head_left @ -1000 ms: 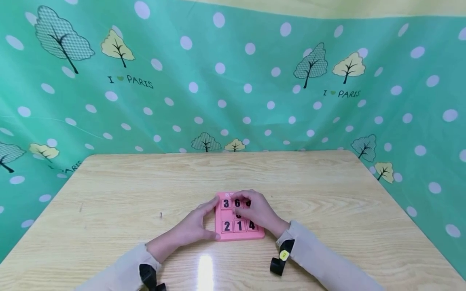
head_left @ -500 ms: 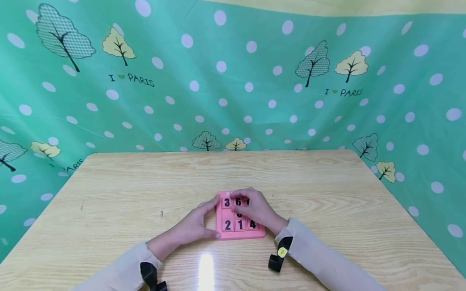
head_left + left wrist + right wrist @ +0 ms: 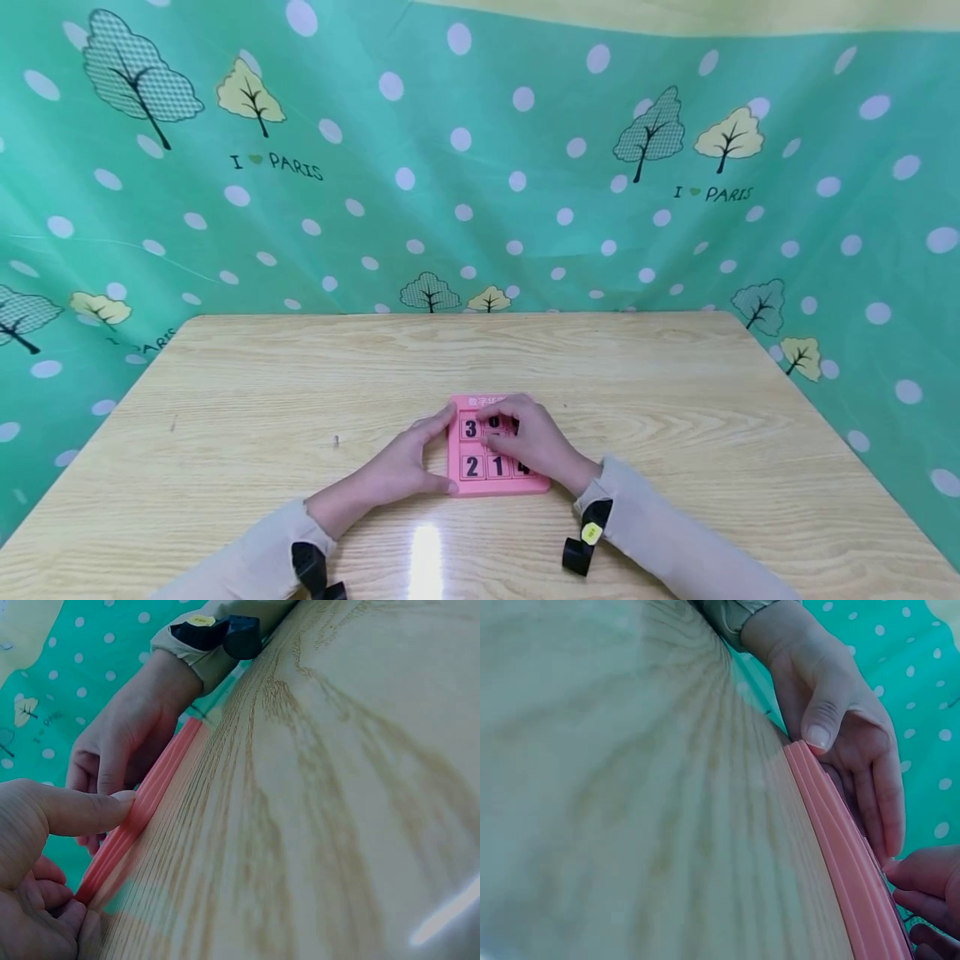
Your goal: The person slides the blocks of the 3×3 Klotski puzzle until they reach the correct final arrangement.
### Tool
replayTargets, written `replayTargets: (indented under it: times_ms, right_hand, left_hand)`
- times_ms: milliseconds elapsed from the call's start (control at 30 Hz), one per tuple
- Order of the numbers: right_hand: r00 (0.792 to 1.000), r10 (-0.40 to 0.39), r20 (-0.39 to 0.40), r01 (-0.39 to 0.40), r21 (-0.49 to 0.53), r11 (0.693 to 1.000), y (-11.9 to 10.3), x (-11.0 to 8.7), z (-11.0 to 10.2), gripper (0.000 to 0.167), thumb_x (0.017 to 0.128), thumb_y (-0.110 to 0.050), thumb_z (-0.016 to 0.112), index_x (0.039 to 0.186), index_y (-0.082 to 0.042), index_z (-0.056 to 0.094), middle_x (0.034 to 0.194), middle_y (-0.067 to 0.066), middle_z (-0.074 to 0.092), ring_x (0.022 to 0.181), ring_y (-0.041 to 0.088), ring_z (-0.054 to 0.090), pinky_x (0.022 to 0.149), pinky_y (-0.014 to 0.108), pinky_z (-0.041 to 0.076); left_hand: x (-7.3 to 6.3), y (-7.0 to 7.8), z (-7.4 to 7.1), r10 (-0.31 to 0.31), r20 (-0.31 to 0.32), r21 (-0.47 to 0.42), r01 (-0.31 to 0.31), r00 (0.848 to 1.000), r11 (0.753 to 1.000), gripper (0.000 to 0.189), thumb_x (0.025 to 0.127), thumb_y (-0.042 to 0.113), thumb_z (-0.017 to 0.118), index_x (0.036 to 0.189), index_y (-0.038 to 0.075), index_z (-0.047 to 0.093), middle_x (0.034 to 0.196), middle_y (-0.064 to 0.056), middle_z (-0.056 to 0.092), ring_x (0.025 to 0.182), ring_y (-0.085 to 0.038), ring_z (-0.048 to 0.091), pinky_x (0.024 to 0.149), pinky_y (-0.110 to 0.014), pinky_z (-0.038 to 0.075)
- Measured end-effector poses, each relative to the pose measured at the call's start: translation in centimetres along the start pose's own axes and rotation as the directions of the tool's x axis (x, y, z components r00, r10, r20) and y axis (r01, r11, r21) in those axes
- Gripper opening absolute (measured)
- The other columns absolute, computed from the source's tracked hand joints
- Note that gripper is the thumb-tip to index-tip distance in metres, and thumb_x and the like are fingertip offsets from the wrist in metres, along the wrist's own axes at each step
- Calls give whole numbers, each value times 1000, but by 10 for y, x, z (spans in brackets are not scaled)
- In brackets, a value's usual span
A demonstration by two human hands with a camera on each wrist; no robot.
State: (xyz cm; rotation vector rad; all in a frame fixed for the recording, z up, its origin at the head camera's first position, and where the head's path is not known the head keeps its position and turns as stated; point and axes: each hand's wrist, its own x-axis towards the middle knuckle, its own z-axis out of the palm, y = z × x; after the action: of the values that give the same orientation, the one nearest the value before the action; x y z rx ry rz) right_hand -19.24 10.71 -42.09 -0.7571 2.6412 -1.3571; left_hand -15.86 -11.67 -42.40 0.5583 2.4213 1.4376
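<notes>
A pink sliding number puzzle point(image 3: 502, 490) with black-numbered tiles lies flat on the table. My left hand point(image 3: 405, 462) steadies its left side, thumb at the near corner and index finger at the far corner. The left wrist view has that thumb point(image 3: 109, 808) against the puzzle's ridged edge point(image 3: 154, 802). My right hand point(image 3: 536, 437) bends over the right half, index fingertip and thumb apart on the tiles. Tile 3 point(image 3: 470, 428) shows at upper left, above a gap; tile 2 point(image 3: 472, 467) and tile 1 point(image 3: 498, 467) are in the near row. My right hand hides several tiles.
The wooden table point(image 3: 315, 358) extends around the puzzle on all sides. A green dotted curtain point(image 3: 480, 167) hangs behind it and along both sides. Black straps with small devices point(image 3: 577, 557) are on both wrists.
Tile 3 has slid slightly toward the near side, and the tile beside it has shifted that way too. My right fingertips have moved slightly nearer; my left hand keeps its place.
</notes>
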Motion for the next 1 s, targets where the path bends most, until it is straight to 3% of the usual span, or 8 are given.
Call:
replayTargets:
  times_ms: [633,833,1000]
  right_hand:
    - [999,-34,35,33,49,998,-2,-12,-3,24,83,-11,70,108,-12,70,106,-3,66,102,15,55,90,31,48]
    - [1000,-9,5,9,71,997,8,-8,-11,26,84,-9,69,110,-11,69,110,1,65,103,16,56,89,32,49]
    - [999,28,-40,-27,25,999,16,-4,-17,27,80,-8,71,107,-12,70,106,-2,67,96,14,56,82,27,48]
  left_hand:
    - [0,-1,1,-9,-8,6,9,1000,1000,99,67,12,82,148,6,25,154,-12,24,141,-34,19,114,-54,14]
    - [0,-1,1,-12,-7,2,12,1000,1000,100,67,12,82,149,6,25,154,-11,24,141,-33,18,114,-53,14]
    - [0,-1,2,-7,-8,-3,7,1000,1000,100,66,11,82,148,5,25,154,-12,24,141,-34,18,114,-53,13]
